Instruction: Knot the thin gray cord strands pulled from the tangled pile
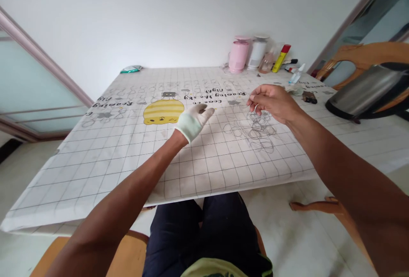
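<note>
My left hand [194, 122] wears a whitish glove with a pale green cuff. It is above the table beside the printed yellow cartoon animal, its thumb and fingers apart, and nothing shows between them. Bare and raised, my right hand [271, 102] has curled fingers, with the thumb and forefinger tips together. Whatever may be in that pinch is too small to make out. Below it, a loose tangle of thin grey loops [262, 131], like fine wire or thread, lies on the white checked tablecloth [204, 164].
A steel kettle [367, 91] stands at the right, near a wooden chair [367, 55]. Toward the back right are a pink cylinder-shaped device [239, 55], a white one [257, 53], a yellow tube with a red cap [281, 59] and a small clear bottle [297, 73]. A green packet [130, 69] lies back left.
</note>
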`<state>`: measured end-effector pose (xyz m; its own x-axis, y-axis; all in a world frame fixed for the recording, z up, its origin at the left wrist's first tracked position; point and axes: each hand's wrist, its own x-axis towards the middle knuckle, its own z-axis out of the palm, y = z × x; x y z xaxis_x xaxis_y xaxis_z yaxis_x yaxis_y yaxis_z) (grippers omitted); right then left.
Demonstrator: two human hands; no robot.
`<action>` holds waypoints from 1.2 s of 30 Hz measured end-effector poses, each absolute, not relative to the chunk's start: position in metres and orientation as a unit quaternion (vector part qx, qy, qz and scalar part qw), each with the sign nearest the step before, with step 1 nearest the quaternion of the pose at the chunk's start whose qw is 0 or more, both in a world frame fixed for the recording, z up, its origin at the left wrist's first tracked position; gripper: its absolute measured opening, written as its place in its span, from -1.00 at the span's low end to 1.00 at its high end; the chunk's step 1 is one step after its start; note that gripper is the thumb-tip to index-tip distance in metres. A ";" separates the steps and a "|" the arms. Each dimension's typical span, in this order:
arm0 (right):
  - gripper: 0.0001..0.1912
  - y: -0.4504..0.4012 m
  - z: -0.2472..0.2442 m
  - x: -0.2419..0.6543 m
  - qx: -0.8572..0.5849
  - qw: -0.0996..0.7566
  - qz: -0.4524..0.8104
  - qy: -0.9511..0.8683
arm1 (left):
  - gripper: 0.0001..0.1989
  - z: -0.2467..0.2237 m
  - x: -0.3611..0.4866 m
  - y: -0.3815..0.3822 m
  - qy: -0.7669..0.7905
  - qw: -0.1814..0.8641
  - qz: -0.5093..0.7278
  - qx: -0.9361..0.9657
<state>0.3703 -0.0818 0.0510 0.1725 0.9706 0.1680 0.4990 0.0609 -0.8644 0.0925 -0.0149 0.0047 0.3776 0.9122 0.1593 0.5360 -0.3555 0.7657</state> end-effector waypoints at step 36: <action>-0.98 -0.087 0.010 0.311 -0.590 0.371 -0.133 -0.705 | -0.78 -0.012 0.090 -0.010 0.538 0.345 0.466 0.612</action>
<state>0.3105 -0.0869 0.0103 -0.0292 0.7333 0.6793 0.9303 0.2685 -0.2498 0.0900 -0.0099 -0.0120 -0.0122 0.9797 0.2000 0.3373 -0.1842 0.9232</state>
